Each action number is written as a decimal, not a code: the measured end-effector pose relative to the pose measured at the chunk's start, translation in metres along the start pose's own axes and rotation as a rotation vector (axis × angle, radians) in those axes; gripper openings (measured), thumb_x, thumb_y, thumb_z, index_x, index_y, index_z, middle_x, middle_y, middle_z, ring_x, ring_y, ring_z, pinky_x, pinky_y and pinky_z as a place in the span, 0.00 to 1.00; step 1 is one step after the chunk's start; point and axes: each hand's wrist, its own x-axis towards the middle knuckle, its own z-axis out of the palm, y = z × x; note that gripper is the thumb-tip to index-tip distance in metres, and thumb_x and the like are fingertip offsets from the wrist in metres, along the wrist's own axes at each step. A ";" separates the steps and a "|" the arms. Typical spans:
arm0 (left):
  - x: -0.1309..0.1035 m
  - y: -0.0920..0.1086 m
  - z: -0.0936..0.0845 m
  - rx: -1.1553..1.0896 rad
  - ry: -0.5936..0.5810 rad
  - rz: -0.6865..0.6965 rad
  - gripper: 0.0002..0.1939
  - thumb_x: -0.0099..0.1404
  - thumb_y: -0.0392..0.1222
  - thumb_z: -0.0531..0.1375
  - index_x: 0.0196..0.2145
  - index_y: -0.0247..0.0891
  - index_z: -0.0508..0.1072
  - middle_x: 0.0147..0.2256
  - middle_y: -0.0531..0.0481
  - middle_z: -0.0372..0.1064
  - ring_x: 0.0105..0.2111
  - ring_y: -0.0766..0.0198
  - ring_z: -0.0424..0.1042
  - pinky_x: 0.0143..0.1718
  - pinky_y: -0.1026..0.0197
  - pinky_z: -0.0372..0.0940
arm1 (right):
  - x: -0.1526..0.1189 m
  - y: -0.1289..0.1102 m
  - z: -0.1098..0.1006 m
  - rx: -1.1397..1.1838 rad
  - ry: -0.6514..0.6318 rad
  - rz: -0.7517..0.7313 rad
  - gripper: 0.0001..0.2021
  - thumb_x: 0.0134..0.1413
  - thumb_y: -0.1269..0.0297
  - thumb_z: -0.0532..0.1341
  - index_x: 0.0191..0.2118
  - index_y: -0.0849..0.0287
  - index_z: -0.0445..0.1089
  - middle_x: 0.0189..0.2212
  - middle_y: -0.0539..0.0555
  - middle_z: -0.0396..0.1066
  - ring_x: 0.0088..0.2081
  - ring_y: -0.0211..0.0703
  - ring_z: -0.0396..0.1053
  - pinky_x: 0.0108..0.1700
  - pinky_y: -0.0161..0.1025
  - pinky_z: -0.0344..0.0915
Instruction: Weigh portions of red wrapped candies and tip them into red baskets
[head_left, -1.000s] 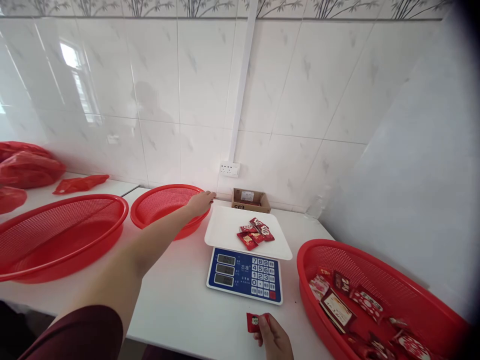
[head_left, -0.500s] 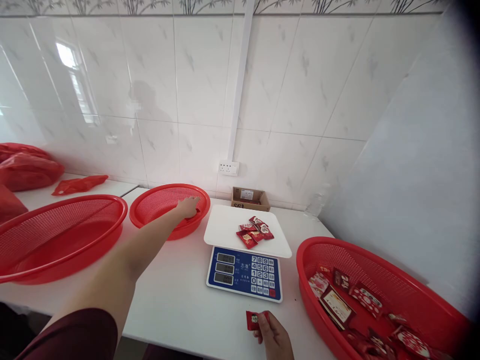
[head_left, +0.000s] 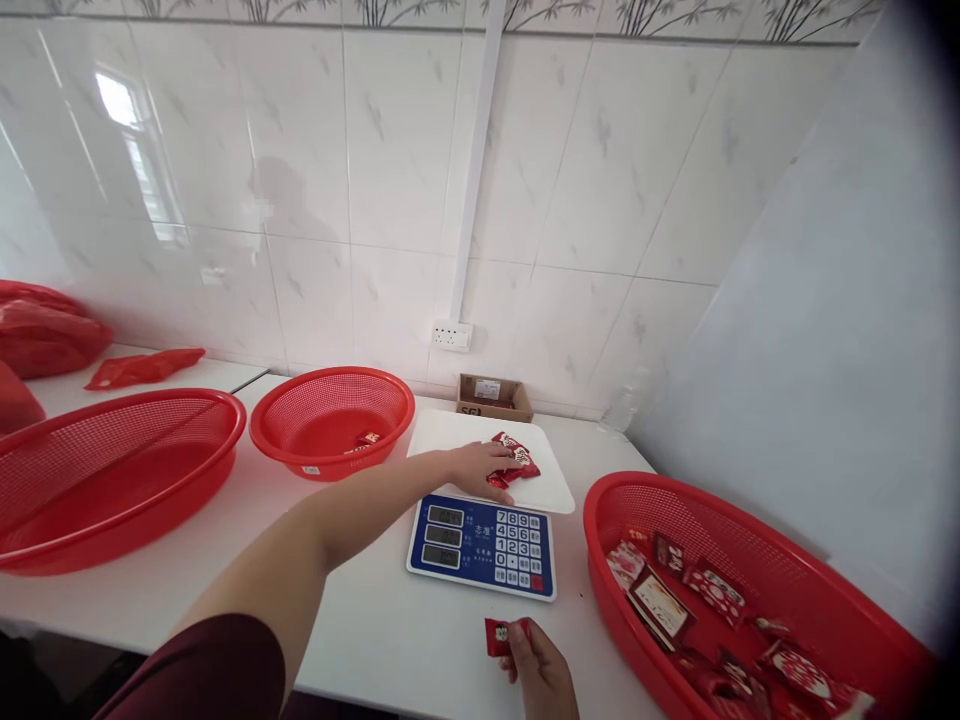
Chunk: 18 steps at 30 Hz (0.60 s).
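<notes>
My left hand reaches across the white pan of the weighing scale. Its fingers are stretched out and apart over a small pile of red wrapped packets, hiding part of the pile. Whether the fingertips press on the packets I cannot tell. Nearer the table's front edge, my right hand pinches one small red packet between thumb and fingers. Left of the scale stands a round red basket with a few red packets in it.
On the right, a large red basket holds several red, pink and brown packets. Another red basket stands at the left. Behind the scale are a cardboard box and a wall socket. Red plastic bags lie at far left.
My left hand has moved right, from inside the round basket to the pile on the scale pan. My right hand still pinches its packet. The view has shifted slightly.
</notes>
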 end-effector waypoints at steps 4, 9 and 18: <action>0.016 0.003 0.009 0.048 0.048 -0.037 0.30 0.60 0.60 0.52 0.56 0.43 0.58 0.57 0.46 0.53 0.55 0.51 0.53 0.51 0.52 0.52 | 0.000 -0.001 0.001 0.008 0.006 -0.005 0.23 0.41 0.40 0.56 0.17 0.58 0.63 0.14 0.49 0.63 0.19 0.37 0.59 0.22 0.32 0.57; 0.015 0.006 0.011 0.116 0.135 -0.181 0.23 0.62 0.57 0.50 0.48 0.40 0.64 0.48 0.41 0.63 0.48 0.47 0.61 0.43 0.50 0.58 | 0.000 -0.004 0.001 0.017 0.004 0.000 0.23 0.41 0.40 0.57 0.18 0.59 0.64 0.14 0.48 0.63 0.19 0.36 0.59 0.22 0.32 0.56; -0.004 0.003 -0.004 0.151 0.210 -0.408 0.19 0.62 0.56 0.51 0.45 0.43 0.65 0.43 0.43 0.66 0.44 0.51 0.65 0.41 0.55 0.60 | -0.001 -0.006 -0.001 0.000 -0.015 -0.010 0.23 0.42 0.41 0.56 0.18 0.58 0.63 0.14 0.48 0.62 0.19 0.36 0.59 0.22 0.32 0.56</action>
